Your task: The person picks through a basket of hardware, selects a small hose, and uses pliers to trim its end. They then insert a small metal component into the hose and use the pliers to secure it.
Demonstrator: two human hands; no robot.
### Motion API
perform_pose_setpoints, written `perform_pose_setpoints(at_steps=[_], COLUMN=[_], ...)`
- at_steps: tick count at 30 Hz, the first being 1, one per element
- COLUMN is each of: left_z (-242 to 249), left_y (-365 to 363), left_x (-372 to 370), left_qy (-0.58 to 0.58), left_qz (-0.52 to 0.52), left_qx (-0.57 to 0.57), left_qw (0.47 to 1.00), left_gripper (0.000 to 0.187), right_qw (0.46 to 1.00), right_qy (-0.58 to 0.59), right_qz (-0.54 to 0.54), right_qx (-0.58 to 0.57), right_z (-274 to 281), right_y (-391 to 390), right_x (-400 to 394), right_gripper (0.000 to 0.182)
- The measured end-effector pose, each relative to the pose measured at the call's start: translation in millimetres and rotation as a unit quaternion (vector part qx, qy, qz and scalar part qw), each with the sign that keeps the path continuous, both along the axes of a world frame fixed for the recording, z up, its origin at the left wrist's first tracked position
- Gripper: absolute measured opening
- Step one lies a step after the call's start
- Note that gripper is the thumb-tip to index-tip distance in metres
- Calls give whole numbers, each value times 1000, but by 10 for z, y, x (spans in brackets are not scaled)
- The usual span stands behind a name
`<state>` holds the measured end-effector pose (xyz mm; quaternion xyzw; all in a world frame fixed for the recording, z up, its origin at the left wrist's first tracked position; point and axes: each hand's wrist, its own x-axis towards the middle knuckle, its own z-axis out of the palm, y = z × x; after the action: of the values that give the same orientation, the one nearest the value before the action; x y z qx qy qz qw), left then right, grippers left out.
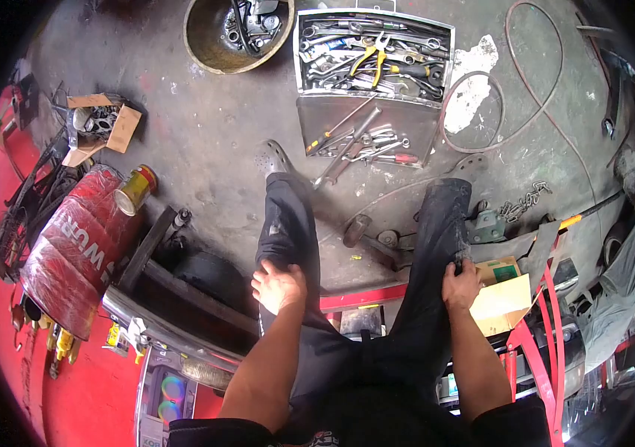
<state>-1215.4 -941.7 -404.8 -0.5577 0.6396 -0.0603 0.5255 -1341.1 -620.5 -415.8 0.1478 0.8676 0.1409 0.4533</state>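
My left hand [280,287] rests on my left trouser leg [287,223] around the knee, its fingers apart and no tool in it. My right hand [462,287] lies against the outer side of my right trouser leg [440,223], thumb and forefinger apart, with the other fingers partly hidden. Near that hand is an open cardboard box [502,305]. On the floor between my legs lies a hammer [357,229]. Beyond my feet, a metal toolbox [368,112] holds many wrenches and yellow-handled pliers [373,58]; several wrenches and a red-handled screwdriver [399,158] lie on its lower panel.
A round basin [197,56] of metal parts stands at the top. Left are a box of parts [120,130], a plastic-wrapped red drum [83,238], a tin can [136,190] and a dark metal frame [146,249]. A hose [507,141] and a chain [526,200] lie right, near a red stand [537,350].
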Motion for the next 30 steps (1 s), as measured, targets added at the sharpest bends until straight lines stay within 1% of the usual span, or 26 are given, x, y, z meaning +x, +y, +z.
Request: perform_pose_setpoints(at_steps=[6,10,22,24,30], left_z=[-26,-40,-52,-33,-47], left_y=[15,15,15,24,24], left_x=[61,69,29,15,82], left_qy=[17,3,-5,3,13], left_qz=[-12,-16,-11,-12,-25], left_qx=[-8,-5,-2,-13,-17], left_qw=[1000,1000,1000,1000,999], left_gripper=[66,67,66,62,62], right_qw=[1000,1000,1000,1000,1000], right_qy=[10,3,-3,-5,0], right_qz=[-7,-18,11,-3,-27], right_qx=[7,15,-8,4,4], right_z=[10,-1,-40,-15,19], right_y=[-43,-28,30,-17,-80], right_x=[-5,5,35,13,-17], right_gripper=[45,44,46,46,46])
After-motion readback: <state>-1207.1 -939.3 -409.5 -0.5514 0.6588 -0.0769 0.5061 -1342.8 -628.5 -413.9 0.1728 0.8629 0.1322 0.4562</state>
